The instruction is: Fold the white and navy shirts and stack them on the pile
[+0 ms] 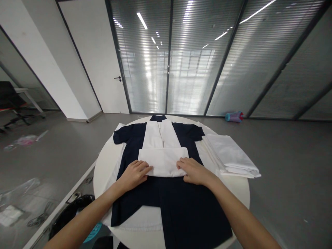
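My left hand [135, 174] closes on the left edge of a folded white garment [163, 162], thumb and fingers at its lower corner. At the opposite edge, the curled fingers of my right hand [196, 171] grip the same white cloth. Its lower part is doubled up into a wide band, while two white panels run up toward the collar end. Beneath it a navy short-sleeved garment [192, 211] is spread flat, sleeves out to both sides, its dark collar at the far end. Both garments rest on a round white table [106, 162].
A folded stack of white cloth [232, 155] overhangs the table's right edge. Below left stands a bin with a black bag [70, 211]. Plastic wrapping [23, 190] and a cable [41, 216] lie on the floor. A blue-and-pink basket [233, 117] is by the glass wall.
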`<state>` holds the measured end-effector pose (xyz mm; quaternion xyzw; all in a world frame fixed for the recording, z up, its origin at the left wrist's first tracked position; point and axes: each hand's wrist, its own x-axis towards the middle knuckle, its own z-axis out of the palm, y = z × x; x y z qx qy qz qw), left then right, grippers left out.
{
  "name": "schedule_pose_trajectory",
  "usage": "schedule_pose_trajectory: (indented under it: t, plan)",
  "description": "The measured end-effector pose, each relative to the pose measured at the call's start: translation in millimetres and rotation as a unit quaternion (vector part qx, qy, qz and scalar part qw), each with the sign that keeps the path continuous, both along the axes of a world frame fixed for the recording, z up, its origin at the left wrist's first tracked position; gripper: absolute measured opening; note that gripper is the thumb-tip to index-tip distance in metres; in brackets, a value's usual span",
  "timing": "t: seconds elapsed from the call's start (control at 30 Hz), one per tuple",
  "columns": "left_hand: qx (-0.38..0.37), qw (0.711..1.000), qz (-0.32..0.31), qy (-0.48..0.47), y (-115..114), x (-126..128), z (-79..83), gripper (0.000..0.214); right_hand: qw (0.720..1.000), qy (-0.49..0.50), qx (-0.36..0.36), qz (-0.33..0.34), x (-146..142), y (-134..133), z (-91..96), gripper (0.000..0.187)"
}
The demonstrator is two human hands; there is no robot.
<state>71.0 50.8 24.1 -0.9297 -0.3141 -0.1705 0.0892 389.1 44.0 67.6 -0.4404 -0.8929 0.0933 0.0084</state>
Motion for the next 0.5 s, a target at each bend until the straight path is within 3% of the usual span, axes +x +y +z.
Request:
schedule_pose_trajectory:
  t: [0.13, 0.2, 0.3, 0.37, 0.43, 0.5]
  plan:
    - [0.023, 0.997, 0.015, -0.068, 5, -3, 20.9, 0.024, 0.994, 0.102, 0.035, -0.016, 11, -6, 23.1, 0.033]
    - [-0.006, 0.997, -0.006, -0.074, -3, -3, 41.6, 0.023, 0.986, 0.167, -0.002, -0.026, 21, -13, 38.1, 0.036]
    - [-0.136, 0.987, -0.071, -0.037, -24, -1, 72.1, 0.023, 0.966, 0.197, -0.169, -0.006, 35, -24, 52.1, 0.044]
    - [-0.248, 0.962, -0.117, -0.014, -32, 0, 83.1, 0.022, 0.942, 0.189, -0.276, 0.021, 37, -25, 51.3, 0.051]
    - [-0.339, 0.930, -0.144, -0.007, -22, 2, 84.2, 0.029, 0.928, 0.200, -0.312, 0.024, 33, -18, 42.3, 0.050]
    - [-0.376, 0.918, -0.120, -0.026, 9, 6, 77.9, 0.032, 0.931, 0.220, -0.291, -0.003, 27, -7, 27.7, 0.042]
